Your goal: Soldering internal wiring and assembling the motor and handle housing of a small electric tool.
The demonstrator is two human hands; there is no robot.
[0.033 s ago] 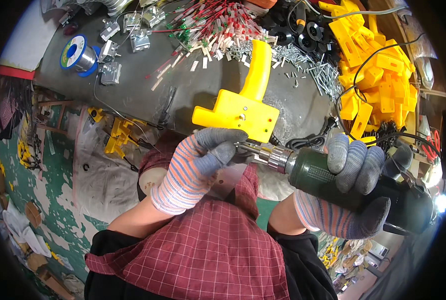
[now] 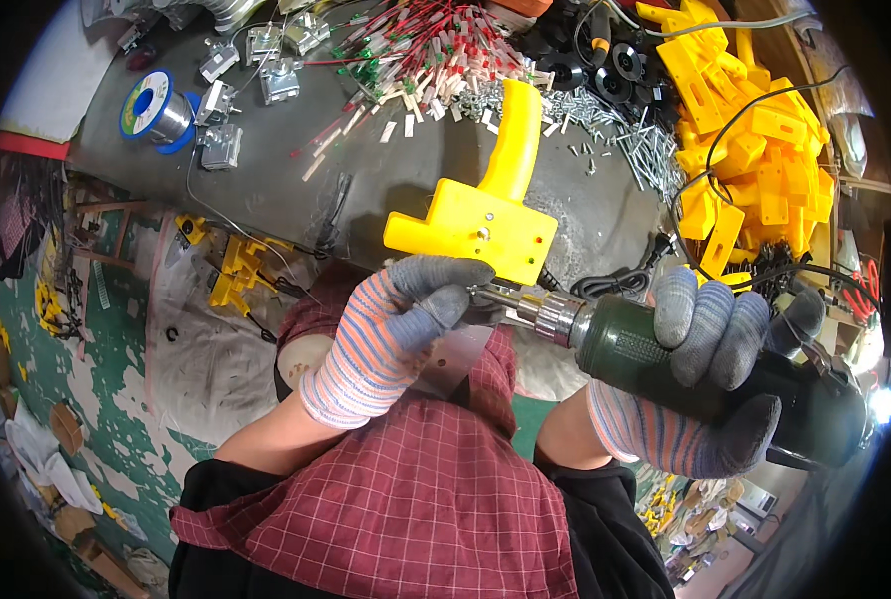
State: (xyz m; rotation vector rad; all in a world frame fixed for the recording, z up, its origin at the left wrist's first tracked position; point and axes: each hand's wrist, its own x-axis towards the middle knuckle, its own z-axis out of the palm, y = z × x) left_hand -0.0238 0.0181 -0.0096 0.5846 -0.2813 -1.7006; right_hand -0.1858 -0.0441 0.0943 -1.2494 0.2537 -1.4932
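Observation:
My right hand [image 2: 710, 339], in a striped glove with grey fingertips, is wrapped round a dark green power screwdriver [image 2: 625, 344]. The tool lies almost level, its metal chuck and bit [image 2: 550, 315] aimed left. At the bit's tip the thumb and forefinger of my left hand [image 2: 396, 324] are pinched together; a bit of shiny metal shows there, too small to name. Just beyond the fingers a yellow plastic pistol-shaped housing [image 2: 455, 225] lies at the bench edge, handle pointing away from me. A small screw head [image 2: 483, 234] and red and dark dots show on its face.
A heap of yellow plastic housings [image 2: 755, 150] fills the right side of the bench. Loose screws [image 2: 625, 130], red and green wired parts [image 2: 436, 50] and black round parts [image 2: 620, 75] lie at the back. A solder spool [image 2: 161, 110] and metal switch parts [image 2: 221, 145] sit left.

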